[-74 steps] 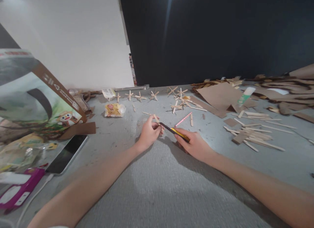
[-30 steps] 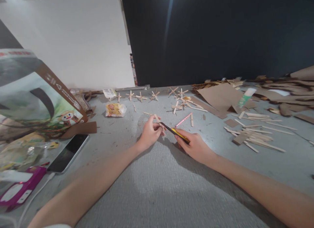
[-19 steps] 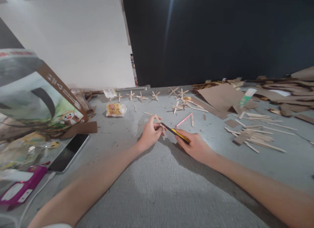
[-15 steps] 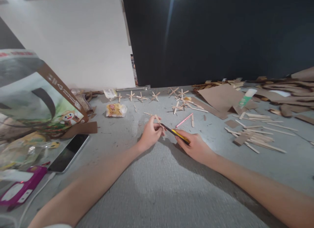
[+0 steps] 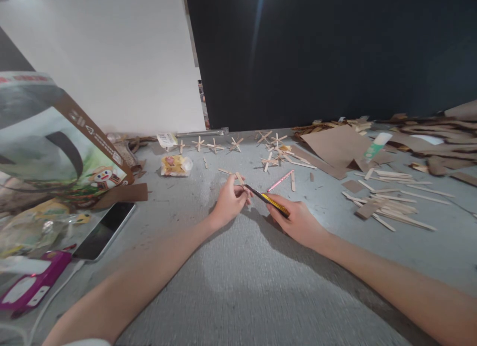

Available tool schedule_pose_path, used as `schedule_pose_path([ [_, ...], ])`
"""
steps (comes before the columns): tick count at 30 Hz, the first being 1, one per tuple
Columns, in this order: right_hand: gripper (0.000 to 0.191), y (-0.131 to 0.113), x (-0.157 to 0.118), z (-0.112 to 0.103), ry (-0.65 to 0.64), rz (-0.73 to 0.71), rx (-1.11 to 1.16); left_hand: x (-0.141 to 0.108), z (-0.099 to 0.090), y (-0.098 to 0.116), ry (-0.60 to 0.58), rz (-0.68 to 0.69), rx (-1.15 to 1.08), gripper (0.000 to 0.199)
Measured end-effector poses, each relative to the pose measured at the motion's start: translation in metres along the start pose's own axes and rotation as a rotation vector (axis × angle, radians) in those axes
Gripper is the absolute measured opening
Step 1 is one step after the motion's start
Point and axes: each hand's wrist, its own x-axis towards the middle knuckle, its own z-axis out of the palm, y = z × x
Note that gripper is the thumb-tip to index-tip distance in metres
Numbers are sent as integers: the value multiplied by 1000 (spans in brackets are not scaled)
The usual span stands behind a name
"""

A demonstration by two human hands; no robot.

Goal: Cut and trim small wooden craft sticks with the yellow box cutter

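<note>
Pinched in my left hand [image 5: 228, 201] is a short wooden craft stick [image 5: 239, 177], its upper end sticking out above the fingers. My right hand [image 5: 298, 220] is closed around a yellow and black utility knife [image 5: 275, 204]. The knife's dark blade end reaches up and left to the stick at my left fingertips; whether it cuts in, I cannot tell. Just beyond lie a pink patterned pencil-like rod [image 5: 280, 180], a loose craft stick [image 5: 292, 180] and a thin stick [image 5: 224, 171] flat on the table.
Star-shaped stick pieces [image 5: 235, 145] stand along the back. Right are a pile of craft sticks [image 5: 398, 209], a glue stick [image 5: 377, 146] and cardboard [image 5: 331, 145]. Left are a snack packet [image 5: 176, 166], a phone [image 5: 106, 232], a purple device [image 5: 35, 281] and a large bag [image 5: 48, 137].
Almost nothing differs. Both hands hold nearly the same place, with the knife still against the stick; the view has shifted very slightly.
</note>
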Motion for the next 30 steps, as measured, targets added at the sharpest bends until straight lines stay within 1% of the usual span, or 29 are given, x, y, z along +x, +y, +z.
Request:
schedule_pose_path([
  [10, 37, -3, 0, -2, -26, 37, 9, 0, 0, -2, 7, -3, 19, 43],
  [17, 37, -4, 0, -3, -29, 42, 22, -1, 0, 1, 12, 42, 78, 40],
  [24, 37, -5, 0, -4, -14, 25, -11, -4, -1, -1, 24, 85, 209, 31],
  [30, 35, -5, -2, -6, -36, 45, -19, -8, -3, -1, -4, 130, 314, 24],
])
